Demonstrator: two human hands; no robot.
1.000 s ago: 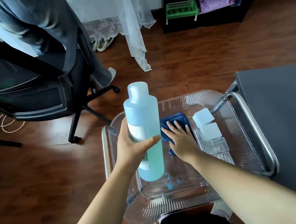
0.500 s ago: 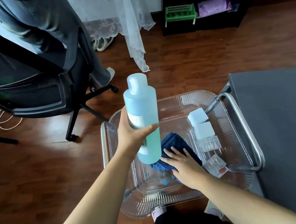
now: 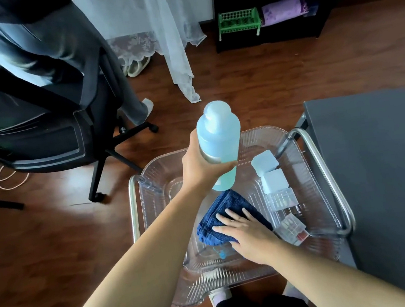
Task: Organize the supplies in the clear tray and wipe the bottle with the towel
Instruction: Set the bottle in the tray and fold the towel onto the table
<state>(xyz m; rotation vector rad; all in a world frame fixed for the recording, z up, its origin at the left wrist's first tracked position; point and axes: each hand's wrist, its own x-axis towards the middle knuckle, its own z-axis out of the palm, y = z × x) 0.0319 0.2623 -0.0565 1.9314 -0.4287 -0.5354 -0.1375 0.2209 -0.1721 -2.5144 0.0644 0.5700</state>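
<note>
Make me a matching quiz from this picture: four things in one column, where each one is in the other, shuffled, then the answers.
1 bottle
2 blue towel
3 pale blue boxes
4 green basket

A on the black shelf
B under the right hand, in the clear tray
C held up by the left hand
D along the clear tray's right side

Pairs: 1-C, 2-B, 3-D, 4-A

left hand (image 3: pixel 199 168) gripping blue bottle (image 3: pixel 219 142), right hand (image 3: pixel 251 234) flat on towel (image 3: pixel 227 207), clear tray (image 3: pixel 308 192)
</note>
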